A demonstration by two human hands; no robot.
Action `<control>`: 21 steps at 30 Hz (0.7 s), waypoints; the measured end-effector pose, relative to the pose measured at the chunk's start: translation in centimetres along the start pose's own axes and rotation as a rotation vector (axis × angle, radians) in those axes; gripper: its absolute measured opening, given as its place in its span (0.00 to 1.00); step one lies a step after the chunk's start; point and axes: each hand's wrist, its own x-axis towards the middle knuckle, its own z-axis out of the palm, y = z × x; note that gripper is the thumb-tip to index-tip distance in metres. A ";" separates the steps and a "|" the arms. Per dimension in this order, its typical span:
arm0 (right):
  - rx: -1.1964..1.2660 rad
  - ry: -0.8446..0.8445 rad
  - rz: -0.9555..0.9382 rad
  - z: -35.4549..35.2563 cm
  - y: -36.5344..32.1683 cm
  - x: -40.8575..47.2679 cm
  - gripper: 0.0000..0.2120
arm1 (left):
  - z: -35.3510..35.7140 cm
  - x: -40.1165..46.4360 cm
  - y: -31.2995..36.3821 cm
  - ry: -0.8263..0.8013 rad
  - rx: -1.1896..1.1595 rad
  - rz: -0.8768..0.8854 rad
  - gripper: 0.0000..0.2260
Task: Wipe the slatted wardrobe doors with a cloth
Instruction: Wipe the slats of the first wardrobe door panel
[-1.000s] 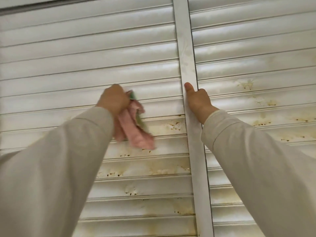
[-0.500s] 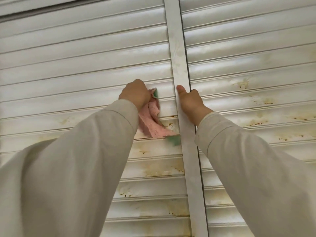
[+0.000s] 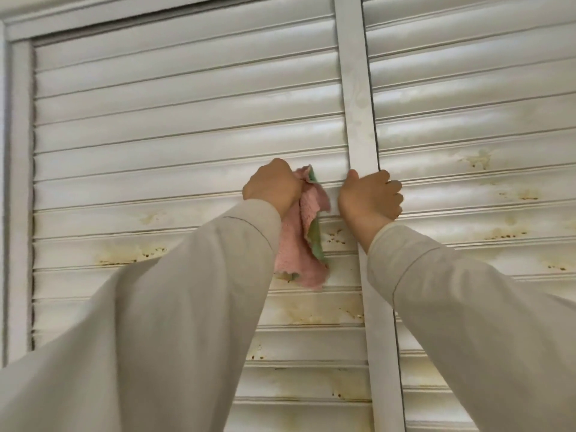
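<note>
The cloth (image 3: 304, 241) is pink on one side and green on the other, soft and fluffy, with a wavy, frayed border. The left hand (image 3: 271, 190) holds its upper part in a closed grip, fingers curled round the fabric, and presses it against a slat of the left door (image 3: 174, 141). The rest of the cloth hangs loose below this grip, over two or three slats.

Just to the right of that grip, almost touching the cloth, the right hand (image 3: 369, 198) has a closed grip on the vertical stile (image 3: 360, 98). The thumb lies on the face of the stile and the fingers curl round its right edge, into the dark narrow gap beside the right door (image 3: 473, 88).

Between the two grips only a very small piece of slat is free. To the left of the cloth grip the slats run long and open up to the left frame (image 3: 18, 182). Above both grips there are many slats up to the top rail (image 3: 156, 17).

The slats are white, smooth and a little glossy, flat horizontal strips with thin dark lines between them. Above the grips they look rather clean. Below and to both sides of the grips they carry yellow-brown stains (image 3: 124, 255) and small dark spots. Both sleeves (image 3: 174, 322) are of light beige cloth.
</note>
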 end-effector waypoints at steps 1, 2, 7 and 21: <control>-0.054 0.075 -0.061 0.5 -0.3 -0.9 0.29 | -0.3 0.2 -0.6 -0.005 -0.005 -0.016 0.14; -0.089 0.122 -0.126 1.1 -0.6 -1.9 0.30 | -0.7 0.4 -1.6 -0.008 -0.010 -0.032 0.14; -0.257 0.110 -0.285 4.4 -2.5 -5.0 0.36 | -3.0 2.3 -8.5 -0.013 -0.047 -0.095 0.17; -0.581 -0.269 -0.654 11.7 -9.4 -7.0 0.39 | -11.8 5.1 -23.3 0.073 0.155 -0.085 0.21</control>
